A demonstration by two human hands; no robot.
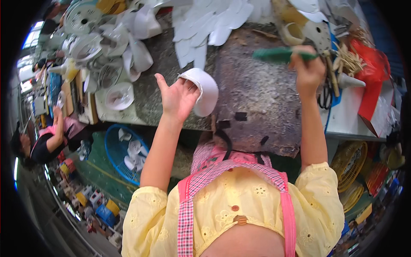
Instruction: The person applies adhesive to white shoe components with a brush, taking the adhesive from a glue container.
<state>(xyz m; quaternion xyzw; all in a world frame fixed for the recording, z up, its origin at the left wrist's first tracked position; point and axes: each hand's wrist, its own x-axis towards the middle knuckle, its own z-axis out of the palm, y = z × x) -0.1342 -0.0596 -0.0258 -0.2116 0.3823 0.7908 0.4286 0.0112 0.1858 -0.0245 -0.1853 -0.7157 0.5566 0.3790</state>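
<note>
My left hand [177, 97] is raised palm up over the worn dark workbench [261, 94] and holds a curved white moulded piece [204, 91] between thumb and fingers. My right hand [309, 73] is closed around a tool with a green handle [278, 55], held level above the bench with the handle pointing left. Its working end is hidden by my fingers.
White cut shapes [209, 21] and white moulded shells [124, 38] are piled at the back of the bench. A red bag [372, 73] and scissors [325, 96] lie at the right. A blue basket [124, 152] with white pieces stands on the floor; another person [47, 141] sits at left.
</note>
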